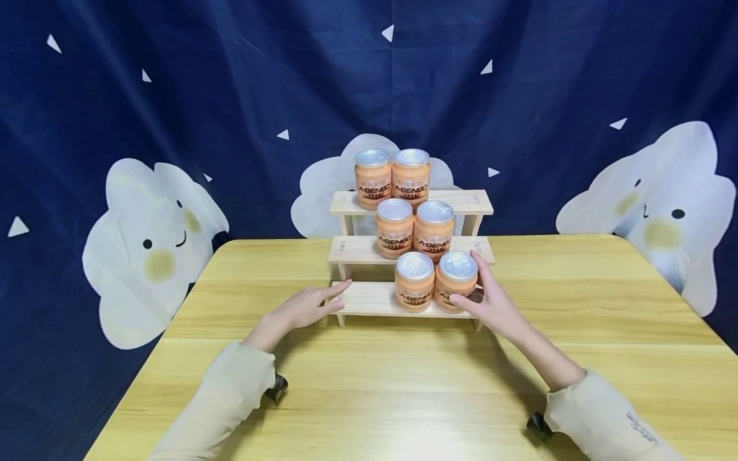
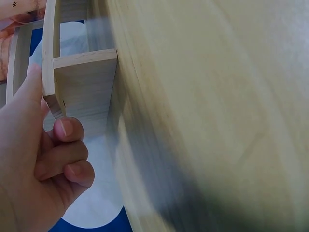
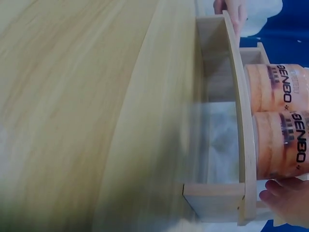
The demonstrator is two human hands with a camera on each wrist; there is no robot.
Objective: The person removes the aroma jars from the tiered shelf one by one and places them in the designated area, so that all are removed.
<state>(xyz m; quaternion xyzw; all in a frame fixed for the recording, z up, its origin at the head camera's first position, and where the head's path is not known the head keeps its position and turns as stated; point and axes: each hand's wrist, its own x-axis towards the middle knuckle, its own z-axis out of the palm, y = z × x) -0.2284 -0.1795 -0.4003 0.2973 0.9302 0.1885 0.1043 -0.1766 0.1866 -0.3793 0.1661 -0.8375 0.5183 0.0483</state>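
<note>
Pinching the front right jar (image 1: 450, 287) at its right side, the right hand (image 1: 500, 312) had its grip closed in on it, the thumb on the front of the label and a finger reaching to the back near the silver lid. This jar stood upright on the lowest tier of a three-tier wooden stand (image 1: 369, 299), right of the centre of the frame in the head view. Just beside it, to the left, stood the front left jar (image 1: 414, 289), orange with the same dark lettering. The left hand (image 1: 303, 308), left of the centre of the frame, had its grip pinching the left end of the lowest tier; in the left wrist view one digit lay over the board and the other fingers curled beneath its corner. Above, two middle jars (image 1: 394, 235) stood side by side on the second tier, and two top jars (image 1: 373, 184) stood on the highest, toward the upper centre of the frame. The stand rested on a pale wood counter (image 1: 346, 384) that filled the lower part of the frame. Behind hung a dark blue curtain (image 1: 242, 83) printed with small white triangles and white cloud figures (image 1: 138, 218), two of them plainly smiling at the left and right.
</note>
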